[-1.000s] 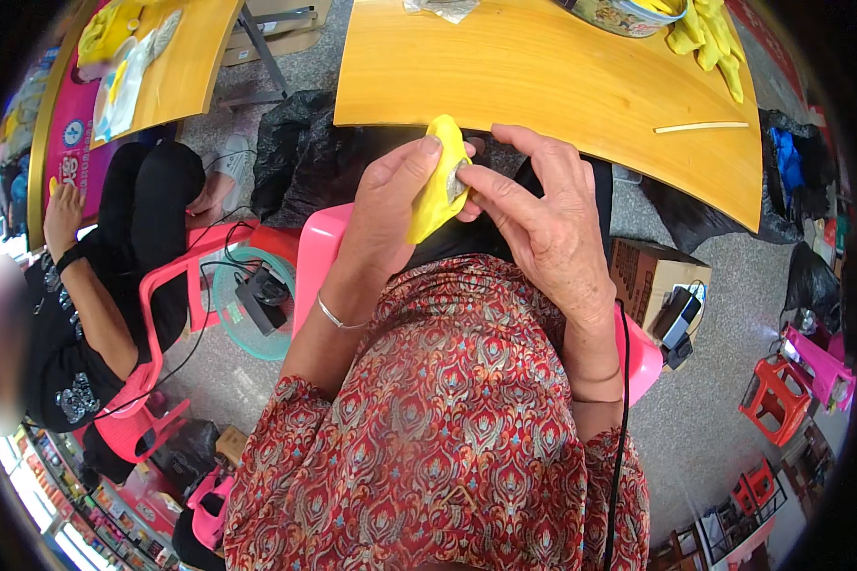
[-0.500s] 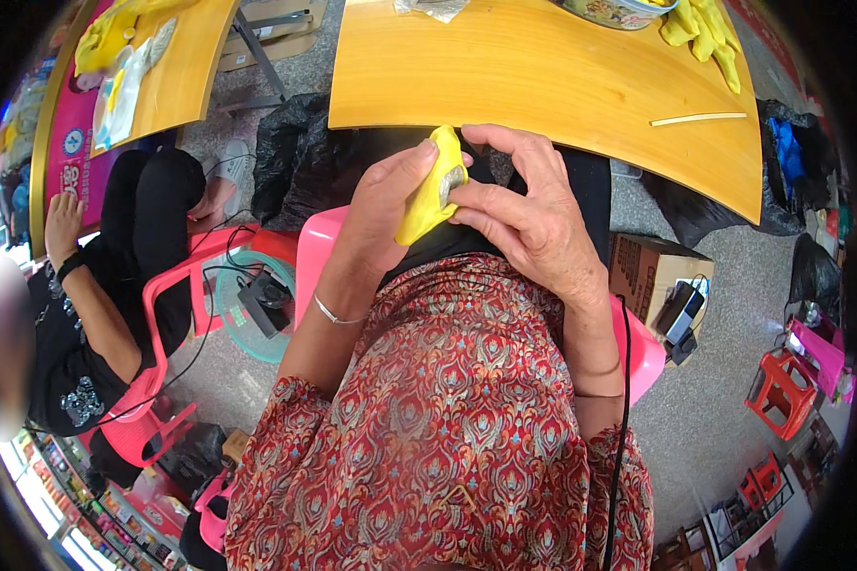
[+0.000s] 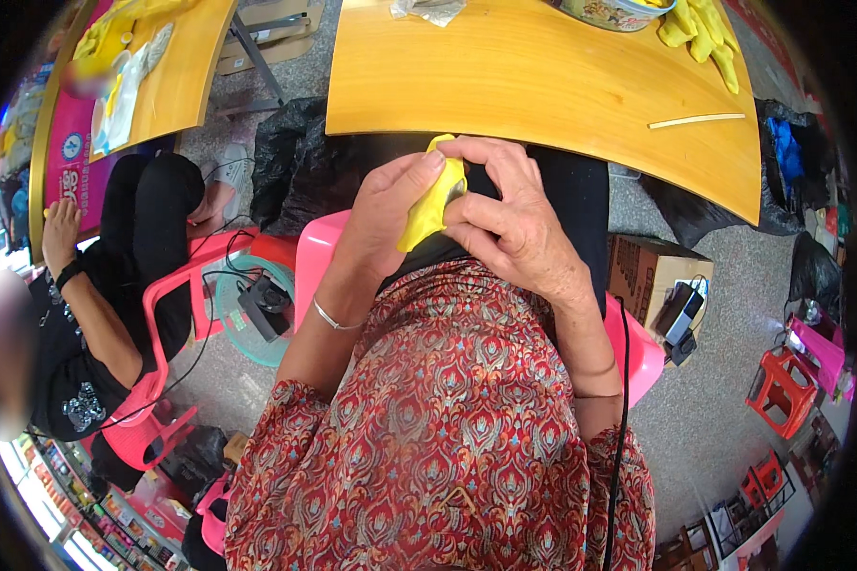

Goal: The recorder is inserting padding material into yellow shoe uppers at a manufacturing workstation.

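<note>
A small, soft yellow cloth piece (image 3: 425, 215) is held up above my lap, just short of the table's near edge. My left hand (image 3: 383, 207) grips it from the left, with the thumb along its top side. From the right, my right hand (image 3: 526, 221) closes on it too, index finger bent into an opening in its side and thumb below. A bit of grey shows at that opening. The bent fingertips of my right hand are hidden by the cloth.
On the wooden table (image 3: 505, 86) lie a thin pale stick (image 3: 697, 121), a crumpled whitish scrap (image 3: 432, 9), a round tub (image 3: 609, 13) and several yellow cloth pieces (image 3: 703, 43). A person (image 3: 95, 324) sits at left. A cardboard box (image 3: 643, 266) stands at right.
My right index finger is bent more and reaches deeper into the opening, so less grey shows. Both hands and the yellow cloth piece have shifted slightly toward me.
</note>
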{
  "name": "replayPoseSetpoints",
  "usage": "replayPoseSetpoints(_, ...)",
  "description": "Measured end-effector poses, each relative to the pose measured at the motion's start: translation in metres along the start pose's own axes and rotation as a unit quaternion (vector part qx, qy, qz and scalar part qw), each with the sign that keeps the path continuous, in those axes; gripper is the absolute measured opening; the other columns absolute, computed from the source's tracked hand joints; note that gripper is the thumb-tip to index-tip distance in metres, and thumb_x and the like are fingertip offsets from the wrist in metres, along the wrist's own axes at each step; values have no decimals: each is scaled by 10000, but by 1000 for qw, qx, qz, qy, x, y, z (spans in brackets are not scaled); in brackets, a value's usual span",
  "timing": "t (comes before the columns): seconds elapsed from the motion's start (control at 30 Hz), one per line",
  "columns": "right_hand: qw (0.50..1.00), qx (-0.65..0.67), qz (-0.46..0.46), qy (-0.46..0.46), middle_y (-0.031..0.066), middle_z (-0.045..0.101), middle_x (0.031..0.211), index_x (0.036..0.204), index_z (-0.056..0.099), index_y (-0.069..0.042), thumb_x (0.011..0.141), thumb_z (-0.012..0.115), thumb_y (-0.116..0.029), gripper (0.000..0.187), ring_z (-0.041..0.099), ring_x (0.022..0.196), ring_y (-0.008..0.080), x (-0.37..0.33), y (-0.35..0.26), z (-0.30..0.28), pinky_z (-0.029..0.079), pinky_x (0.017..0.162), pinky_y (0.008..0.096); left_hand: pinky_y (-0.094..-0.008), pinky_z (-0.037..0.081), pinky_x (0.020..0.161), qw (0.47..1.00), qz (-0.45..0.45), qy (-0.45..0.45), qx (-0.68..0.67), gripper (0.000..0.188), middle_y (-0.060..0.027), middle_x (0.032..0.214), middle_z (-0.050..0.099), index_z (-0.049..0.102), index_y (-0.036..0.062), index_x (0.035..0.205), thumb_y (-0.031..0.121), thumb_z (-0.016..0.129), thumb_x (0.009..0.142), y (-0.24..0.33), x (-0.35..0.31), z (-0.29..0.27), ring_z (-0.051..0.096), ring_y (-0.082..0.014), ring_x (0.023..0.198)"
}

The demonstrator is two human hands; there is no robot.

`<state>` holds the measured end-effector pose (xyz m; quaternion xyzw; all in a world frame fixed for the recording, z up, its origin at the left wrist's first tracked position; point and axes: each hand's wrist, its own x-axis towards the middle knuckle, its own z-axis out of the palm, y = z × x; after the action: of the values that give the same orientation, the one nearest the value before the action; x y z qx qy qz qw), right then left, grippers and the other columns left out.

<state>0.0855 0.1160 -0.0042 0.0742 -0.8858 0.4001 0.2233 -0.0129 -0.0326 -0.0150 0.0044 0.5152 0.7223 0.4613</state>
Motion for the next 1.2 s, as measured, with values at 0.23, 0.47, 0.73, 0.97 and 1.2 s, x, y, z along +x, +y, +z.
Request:
replayPoseSetpoints(0.23,999,17,31,-12,123,502,1277,818,624,-104,684,748,-117,183,467,1167,338,4,3,-8,363,935,454,-227,517,727,998,32,-1,48,284,-59,974,659,609,-22,1114,217,522,988,-5,4,-3,631,-102,828)
replayPoseSetpoints(0.47,989,135,60,-22,155,476,1361,808,674,-100,656,808,-141,207,432,1236,356,5,13,-3,341,1032,444,-219,486,656,999,-24,2,-38,242,-15,896,629,623,2,1026,222,532,983,1,9,14,597,-75,763)
replayPoseSetpoints(0.73,999,-27,39,-13,135,476,1336,823,672,-117,727,763,-202,157,441,1236,347,-1,5,-12,338,988,468,-201,410,587,978,55,13,203,183,30,810,574,624,3,990,175,572,958,1,9,2,505,-32,701)
replayPoseSetpoints(0.97,998,57,7,17,144,412,1433,930,687,-165,745,764,-214,206,398,1284,356,3,-5,-13,301,1024,476,-220,481,645,1000,-7,-18,-19,231,-34,896,644,624,-23,1036,186,558,965,0,12,6,609,-88,765)
replayPoseSetpoints(1.2,993,-114,20,23,115,451,1389,863,666,-160,731,764,-223,176,421,1256,357,10,-7,-15,325,980,498,-213,388,535,973,137,24,184,210,27,731,562,627,1,873,196,598,943,4,20,9,492,-34,636)
